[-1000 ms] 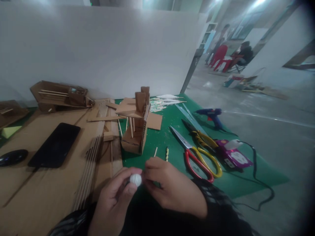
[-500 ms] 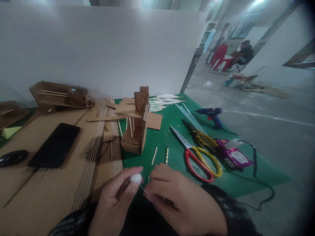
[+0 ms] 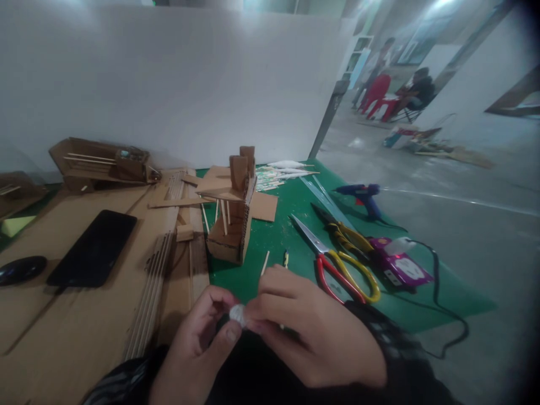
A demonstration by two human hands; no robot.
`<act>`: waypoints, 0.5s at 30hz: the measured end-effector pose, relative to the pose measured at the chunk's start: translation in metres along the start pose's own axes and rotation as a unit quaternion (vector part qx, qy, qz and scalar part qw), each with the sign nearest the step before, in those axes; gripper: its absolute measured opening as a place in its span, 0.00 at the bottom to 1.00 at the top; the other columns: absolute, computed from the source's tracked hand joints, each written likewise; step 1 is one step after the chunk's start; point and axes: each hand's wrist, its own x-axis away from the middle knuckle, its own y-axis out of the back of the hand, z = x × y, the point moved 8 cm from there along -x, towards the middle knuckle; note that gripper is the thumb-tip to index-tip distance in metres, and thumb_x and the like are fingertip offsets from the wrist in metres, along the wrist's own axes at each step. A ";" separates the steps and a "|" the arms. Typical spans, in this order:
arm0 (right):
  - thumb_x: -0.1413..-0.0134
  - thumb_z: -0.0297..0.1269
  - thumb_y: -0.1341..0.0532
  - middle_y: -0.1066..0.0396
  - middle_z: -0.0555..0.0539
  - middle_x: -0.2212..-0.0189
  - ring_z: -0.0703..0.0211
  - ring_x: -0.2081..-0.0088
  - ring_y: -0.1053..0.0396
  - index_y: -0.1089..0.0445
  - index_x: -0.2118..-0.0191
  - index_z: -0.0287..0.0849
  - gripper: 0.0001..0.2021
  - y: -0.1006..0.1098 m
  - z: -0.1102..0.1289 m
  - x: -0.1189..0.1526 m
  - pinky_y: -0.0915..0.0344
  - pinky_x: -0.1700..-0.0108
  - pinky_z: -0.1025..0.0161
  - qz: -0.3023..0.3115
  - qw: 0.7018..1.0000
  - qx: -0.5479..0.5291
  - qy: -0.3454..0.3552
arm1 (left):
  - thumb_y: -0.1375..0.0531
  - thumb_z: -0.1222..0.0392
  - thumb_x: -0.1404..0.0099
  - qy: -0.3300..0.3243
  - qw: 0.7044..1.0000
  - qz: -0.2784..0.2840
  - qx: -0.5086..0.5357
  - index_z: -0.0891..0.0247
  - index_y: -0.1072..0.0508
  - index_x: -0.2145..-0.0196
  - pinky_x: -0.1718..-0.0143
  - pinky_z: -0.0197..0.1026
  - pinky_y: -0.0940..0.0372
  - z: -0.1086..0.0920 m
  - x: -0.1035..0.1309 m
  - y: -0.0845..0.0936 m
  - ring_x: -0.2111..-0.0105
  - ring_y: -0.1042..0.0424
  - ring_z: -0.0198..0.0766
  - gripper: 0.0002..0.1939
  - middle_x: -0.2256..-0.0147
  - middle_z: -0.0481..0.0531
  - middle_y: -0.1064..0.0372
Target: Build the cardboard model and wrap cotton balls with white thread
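Note:
A small ball of white yarn sits between the thumb and fingers of my left hand. My right hand is closed in a pinch right against the ball's right side. At its fingertips the loose yarn end is hidden now. Beyond my right knuckles lie a short wooden stick and a yellow-and-black patterned stick, both partly covered by the hand. A small cardboard model with thin stick posts stands just past my hands.
Right of my hands lie scissors with red and yellow handles, pliers, a purple power adapter and a glue gun. At left are a black phone and mouse on cardboard. A white panel closes the back.
My right hand has moved up and left to the ball, and the strand that stretched between my hands no longer shows. The ball has shifted slightly right and down.

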 end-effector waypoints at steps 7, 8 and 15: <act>0.37 0.30 0.42 0.33 0.48 0.72 0.61 0.68 0.37 0.27 0.62 0.38 0.06 -0.003 -0.006 -0.004 0.42 0.64 0.64 -0.031 0.999 -0.032 -0.020 | 0.34 0.50 0.40 0.019 0.998 -0.009 0.062 0.62 0.30 0.69 0.66 0.29 0.39 -0.004 0.002 -0.005 0.69 0.35 0.32 0.14 0.72 0.46 0.32; 0.38 0.29 0.42 0.32 0.48 0.72 0.61 0.68 0.37 0.27 0.62 0.38 0.06 -0.003 -0.007 -0.005 0.42 0.64 0.64 -0.042 0.998 -0.037 -0.019 | 0.33 0.50 0.41 0.019 0.997 -0.015 0.072 0.62 0.30 0.69 0.68 0.28 0.40 -0.004 0.002 -0.004 0.70 0.35 0.31 0.14 0.73 0.45 0.33; 0.40 0.27 0.40 0.26 0.47 0.69 0.61 0.67 0.35 0.29 0.61 0.39 0.04 -0.005 -0.008 -0.008 0.39 0.61 0.64 -0.116 0.992 -0.043 -0.019 | 0.34 0.52 0.38 -0.004 0.997 -0.003 0.073 0.60 0.27 0.65 0.65 0.26 0.38 -0.001 -0.003 0.006 0.69 0.32 0.29 0.10 0.71 0.44 0.32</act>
